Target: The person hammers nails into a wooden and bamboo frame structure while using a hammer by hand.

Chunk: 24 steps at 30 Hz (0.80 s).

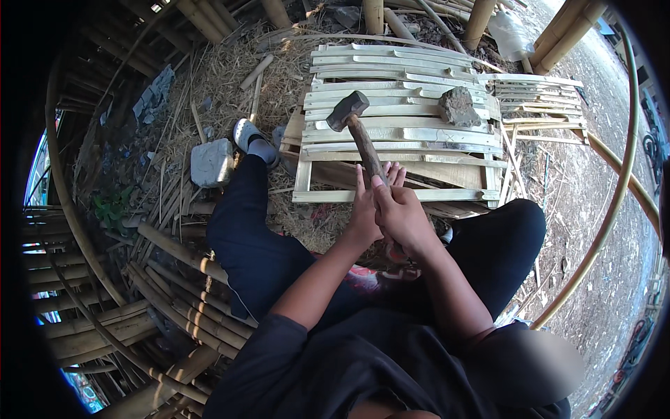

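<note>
My right hand (405, 220) is wrapped around the wooden handle of a sledge-type hammer (363, 136), thumb along the grip. Its dark, blocky metal head points up and to the left over a panel of split bamboo slats (405, 133). Behind the handle is my left hand (364, 216), with fingers stretched out and showing on both sides of it. Whether the left palm touches the handle is hidden. On the panel's right part lies a rough grey stone chunk (459, 108). The slats run crosswise over side strips, with gaps between them.
A pale stone block (211, 164) sits beside my left foot (250, 136). A smaller slatted piece (541, 98) lies right of the panel. Bamboo poles (188, 321) are stacked at lower left, and a curved bamboo strip (614, 202) arcs along the right. Straw covers the ground.
</note>
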Each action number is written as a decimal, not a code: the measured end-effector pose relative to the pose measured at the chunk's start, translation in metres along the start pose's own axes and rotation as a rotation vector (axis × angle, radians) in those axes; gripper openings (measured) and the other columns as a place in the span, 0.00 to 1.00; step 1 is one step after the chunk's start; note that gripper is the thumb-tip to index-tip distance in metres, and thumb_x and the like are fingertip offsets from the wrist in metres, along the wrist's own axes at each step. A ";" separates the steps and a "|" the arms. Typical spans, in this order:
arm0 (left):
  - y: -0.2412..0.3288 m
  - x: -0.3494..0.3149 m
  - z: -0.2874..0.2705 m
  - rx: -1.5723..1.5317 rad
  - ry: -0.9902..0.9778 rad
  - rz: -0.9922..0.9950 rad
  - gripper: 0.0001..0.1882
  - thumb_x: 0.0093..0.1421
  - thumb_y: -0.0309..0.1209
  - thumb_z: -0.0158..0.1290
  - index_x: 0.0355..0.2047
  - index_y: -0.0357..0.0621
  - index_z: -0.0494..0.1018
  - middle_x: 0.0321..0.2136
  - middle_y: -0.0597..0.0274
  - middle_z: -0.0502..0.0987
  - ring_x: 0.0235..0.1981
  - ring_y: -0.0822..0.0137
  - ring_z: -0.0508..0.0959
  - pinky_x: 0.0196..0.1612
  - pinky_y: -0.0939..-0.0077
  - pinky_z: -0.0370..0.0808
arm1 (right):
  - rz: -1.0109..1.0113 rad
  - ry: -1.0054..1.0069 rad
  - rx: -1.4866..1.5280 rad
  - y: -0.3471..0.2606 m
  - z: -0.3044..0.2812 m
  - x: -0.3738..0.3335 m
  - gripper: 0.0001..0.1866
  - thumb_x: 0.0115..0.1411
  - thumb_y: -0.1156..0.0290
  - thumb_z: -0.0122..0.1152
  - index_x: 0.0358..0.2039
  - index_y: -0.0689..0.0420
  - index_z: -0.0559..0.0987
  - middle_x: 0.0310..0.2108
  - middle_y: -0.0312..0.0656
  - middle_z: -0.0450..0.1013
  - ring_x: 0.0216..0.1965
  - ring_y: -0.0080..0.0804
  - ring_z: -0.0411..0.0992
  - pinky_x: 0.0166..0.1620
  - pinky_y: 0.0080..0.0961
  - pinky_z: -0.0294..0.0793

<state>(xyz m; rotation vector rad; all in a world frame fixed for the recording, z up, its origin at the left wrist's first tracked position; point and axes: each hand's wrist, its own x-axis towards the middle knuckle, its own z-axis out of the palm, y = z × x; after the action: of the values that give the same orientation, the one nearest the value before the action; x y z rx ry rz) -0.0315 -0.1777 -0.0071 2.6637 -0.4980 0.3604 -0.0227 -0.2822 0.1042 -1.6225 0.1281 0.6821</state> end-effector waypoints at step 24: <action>0.016 0.016 0.010 0.007 0.123 -0.199 0.39 0.66 0.53 0.44 0.73 0.50 0.53 0.72 0.48 0.54 0.72 0.55 0.56 0.70 0.33 0.43 | -0.702 0.342 -1.058 0.045 0.044 0.029 0.33 0.65 0.58 0.56 0.64 0.69 0.68 0.68 0.83 0.39 0.75 0.67 0.32 0.70 0.50 0.45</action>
<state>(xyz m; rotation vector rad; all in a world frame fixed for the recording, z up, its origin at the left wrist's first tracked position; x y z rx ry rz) -0.0211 -0.2002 -0.0060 2.6479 -0.1920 0.4630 -0.0353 -0.2408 0.0498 -2.5698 -0.6375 -0.1535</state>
